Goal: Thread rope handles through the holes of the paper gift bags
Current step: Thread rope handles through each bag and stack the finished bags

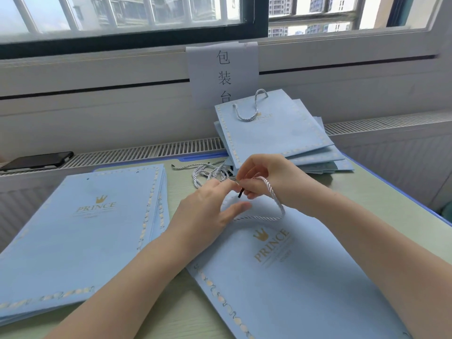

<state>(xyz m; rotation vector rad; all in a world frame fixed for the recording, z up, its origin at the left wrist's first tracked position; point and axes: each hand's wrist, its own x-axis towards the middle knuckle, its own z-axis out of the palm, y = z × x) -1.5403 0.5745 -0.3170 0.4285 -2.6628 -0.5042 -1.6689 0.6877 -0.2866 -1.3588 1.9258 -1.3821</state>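
On the counter (176, 316), near its middle, a pale blue bag (305, 277) with a gold crown and "PRINCE" printed on it lies flat, its top edge under the hands. The right hand (264, 174) has its fingers curled and pinches a grey-white rope (274, 199) close to its black tip, which points down at the bag's top edge. From that pinch the rope loops out to the right and back across the bag towards the left hand (210, 211). The left hand rests on the bag's top, fingertips meeting the rope end beside the right hand and thumb stretched out flat on the paper; whether it actually grips the rope I cannot tell.

Just behind the hands lies a loose tangle of ropes (210, 172). To the left sits a flat stack of unthreaded bags (80, 231), with small holes showing along the far edge of the top one. Further back on the right is a fanned pile of finished bags (276, 133), the top one carrying a rope handle. A paper sign (222, 69) with printed characters hangs on the wall behind, below the window (127, 18). A dark phone (36, 160) lies on the vent ledge at far left.
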